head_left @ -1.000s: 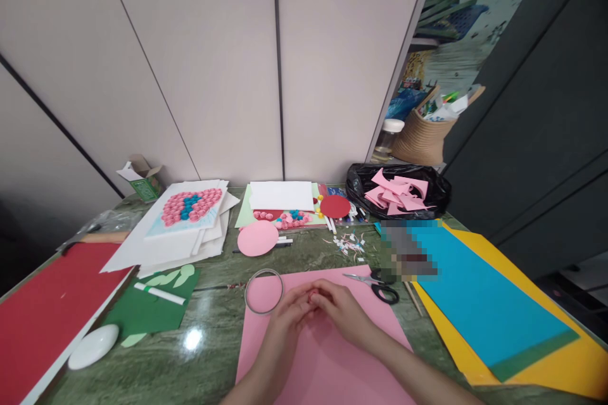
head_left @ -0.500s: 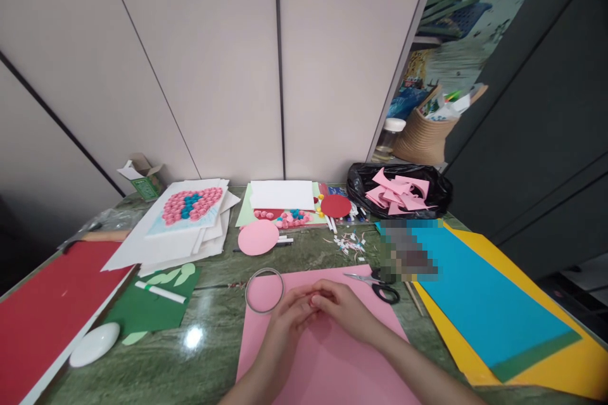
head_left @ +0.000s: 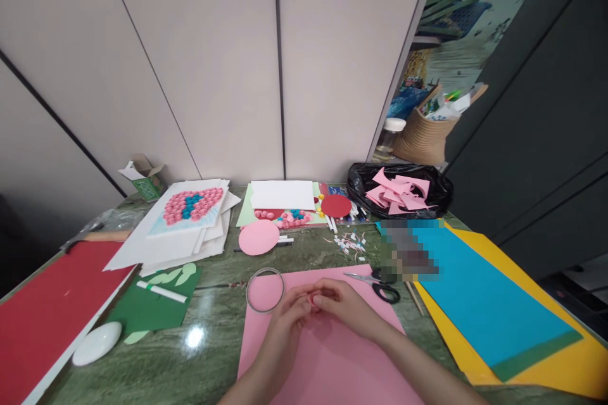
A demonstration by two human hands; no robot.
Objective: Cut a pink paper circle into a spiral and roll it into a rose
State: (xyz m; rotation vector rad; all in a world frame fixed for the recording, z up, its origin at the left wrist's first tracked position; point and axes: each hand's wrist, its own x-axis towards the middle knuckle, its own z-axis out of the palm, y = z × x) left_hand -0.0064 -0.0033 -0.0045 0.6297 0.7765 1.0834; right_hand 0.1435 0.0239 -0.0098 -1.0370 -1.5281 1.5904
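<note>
Between the fingertips of both hands sits a small pink-red paper roll, mostly hidden by the fingers. My left hand is closed on it from the left, and my right hand pinches it from the right. Both hands are over a pink paper sheet. A round ring lies at the sheet's upper left corner, close to my left hand. Black-handled scissors rest at the sheet's upper right. Beyond them are a pink paper circle and scattered paper scraps.
At the left are a red board, green paper and a white oval object. White paper bearing pink and blue paper rolls lies behind. Blue paper on yellow sheets and a black bag of pink offcuts are right.
My hands stay in nearly the same place. The fingers have shifted slightly around the paper roll, and a little more of it shows. Nothing else on the table has moved.
</note>
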